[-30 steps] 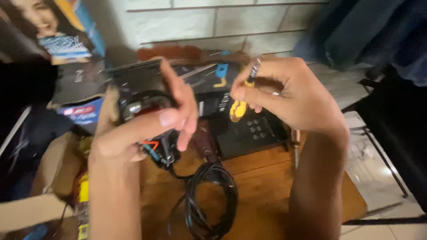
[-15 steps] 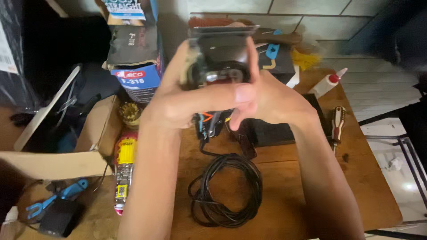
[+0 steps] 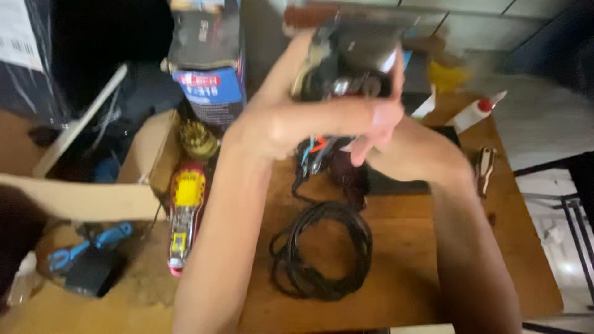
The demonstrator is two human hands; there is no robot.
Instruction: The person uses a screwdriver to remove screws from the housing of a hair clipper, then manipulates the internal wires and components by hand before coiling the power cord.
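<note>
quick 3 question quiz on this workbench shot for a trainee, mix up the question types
1. True or false: the coiled black cable lies on the wooden table, below the raised hands.
2. Multiple choice: the left hand is wrapped over A) a white glue bottle, B) a dark motor-like device with coloured wires, C) a blue box.
3. Fill in: left of the left forearm lies a tool with a ____ body.

Key
1. True.
2. B; the right hand sits behind it, its grip hidden.
3. Yellow.
</note>
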